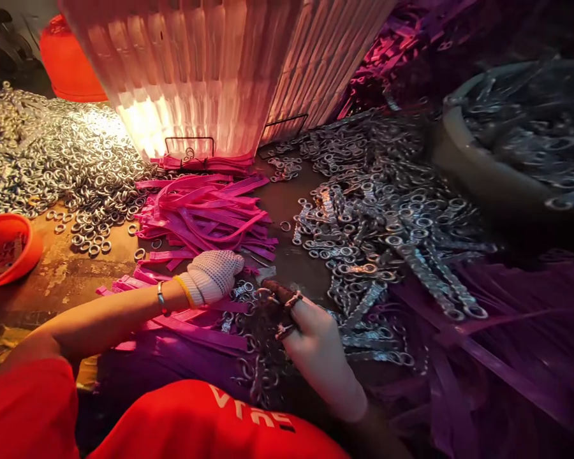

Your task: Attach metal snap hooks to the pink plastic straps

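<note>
My left hand, in a white dotted glove with a yellow cuff, is closed over the pink straps. What its fingertips pinch is hidden. My right hand wears a pale covering, with dark finger covers held by black bands. Its thumb and forefinger close on a metal ring, just right of my left hand. A small flat metal piece shows between the two hands. Metal rings and linked fittings lie below them, partly in shadow.
A heap of metal rings spreads under a red lamp at left. An orange bowl sits at the left edge. Ribbed plastic sheets stand behind. At right are piled metal links, a large tub and purple-lit straps.
</note>
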The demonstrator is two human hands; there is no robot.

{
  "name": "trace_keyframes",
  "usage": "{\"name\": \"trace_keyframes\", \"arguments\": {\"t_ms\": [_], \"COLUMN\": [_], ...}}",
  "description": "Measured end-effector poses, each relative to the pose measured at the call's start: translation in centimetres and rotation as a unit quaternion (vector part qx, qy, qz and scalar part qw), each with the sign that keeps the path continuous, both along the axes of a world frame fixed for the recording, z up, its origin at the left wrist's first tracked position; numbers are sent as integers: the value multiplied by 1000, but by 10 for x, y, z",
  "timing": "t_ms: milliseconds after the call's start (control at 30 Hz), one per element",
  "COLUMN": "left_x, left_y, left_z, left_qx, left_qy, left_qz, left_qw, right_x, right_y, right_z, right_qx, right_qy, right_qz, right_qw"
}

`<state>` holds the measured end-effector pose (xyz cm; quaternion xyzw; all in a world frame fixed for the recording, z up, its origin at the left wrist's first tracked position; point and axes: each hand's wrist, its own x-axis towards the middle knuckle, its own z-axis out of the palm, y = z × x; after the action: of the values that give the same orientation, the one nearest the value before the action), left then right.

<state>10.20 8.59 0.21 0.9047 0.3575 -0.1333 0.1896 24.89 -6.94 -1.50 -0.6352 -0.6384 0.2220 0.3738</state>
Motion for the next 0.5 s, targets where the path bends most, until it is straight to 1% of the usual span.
{"name": "trace_keyframes", "arguments": {"t_ms": [67, 100, 133, 167, 200, 233, 300, 333, 400, 467, 500], "left_x": [-10, -18, -26, -34, -41, -47, -55, -56, -58, -59, -59], "left_y": [-1, -3, -7, -11, -16, -22, -36, -42, -53, -61, -64], "left_z": [11, 18, 24, 29, 33, 36, 40, 40, 38, 35, 32], "left_qx": [-33, -76, -136, -209, -282, -342, -417, -433, -446, -445, -436], "left_qy": [-59, -105, -154, -201, -236, -252, -262, -268, -277, -283, -282], "left_qz": [19, 43, 79, 124, 174, 222, 298, 324, 350, 356, 349], "left_qw": [998, 991, 975, 949, 914, 878, 818, 797, 776, 771, 780], "right_x": [2, 1, 0, -2, -5, -9, -16, -20, -26, -32, -34], "right_y": [3, 5, 7, 10, 13, 16, 20, 22, 24, 24, 24], "right_z": [-2, -2, -2, -2, -1, 0, 3, 5, 9, 13, 15], "right_qx": [-13, -12, -6, 2, 9, 14, 14, 14, 11, 11, 10], "right_qy": [9, 9, 10, 12, 16, 20, 6, -19, -101, -191, -227], "right_qz": [-11, -6, 4, 16, 30, 43, 67, 79, 97, 107, 111], "right_qw": [1000, 1000, 1000, 1000, 999, 999, 998, 997, 990, 976, 967]}}
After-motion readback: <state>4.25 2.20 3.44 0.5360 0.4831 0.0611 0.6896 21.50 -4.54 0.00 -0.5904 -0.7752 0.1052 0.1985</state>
